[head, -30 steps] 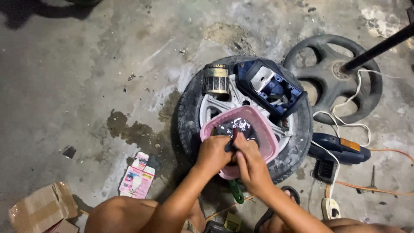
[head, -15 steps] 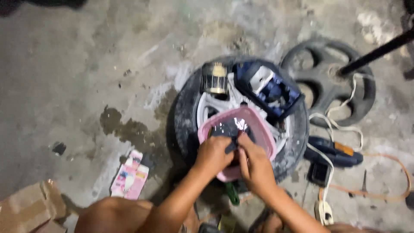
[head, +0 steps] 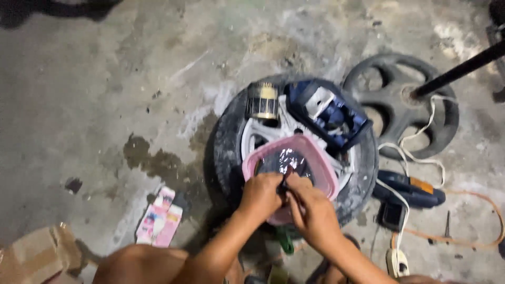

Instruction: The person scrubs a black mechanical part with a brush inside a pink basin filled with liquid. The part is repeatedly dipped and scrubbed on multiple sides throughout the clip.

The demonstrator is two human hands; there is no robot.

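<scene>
Both hands work together over a pink plastic basin (head: pixel 322 167) that rests on top of a car wheel (head: pixel 231 152) lying flat on the concrete floor (head: pixel 105 94). The basin sits at the near edge of the wheel, tilted slightly toward the person. The left hand (head: pixel 261 197) is closed, its fingers curled tight around a small dark item held over the basin's near rim; the right hand (head: pixel 314 210) meets it there, thumb and forefinger narrowed to a pinch on the same item (head: pixel 286 176). What the item is cannot be told: it is small, dark and largely covered by the fingers. Inside the basin lies a crumpled, shiny foil or plastic sheet (head: pixel 286 158). At the far edge of the wheel stand a short cylindrical part (head: pixel 262 101) with a yellow band, and, just beside it to the right, a blue open case (head: pixel 326 113) with a grey insert. In my judgement the work in hand is fine two-handed manipulation of the small piece; it is done well by keeping both hands over the basin so that anything dropped lands inside, by bracing the left hand against the rim, and by keeping the basin from sliding off the wheel's near edge. Off the wheel, on the floor, lie a black wheel cover (head: pixel 400 110), a blue power tool (head: pixel 410 188) with white cord, and a pink packet (head: pixel 159 218).
</scene>
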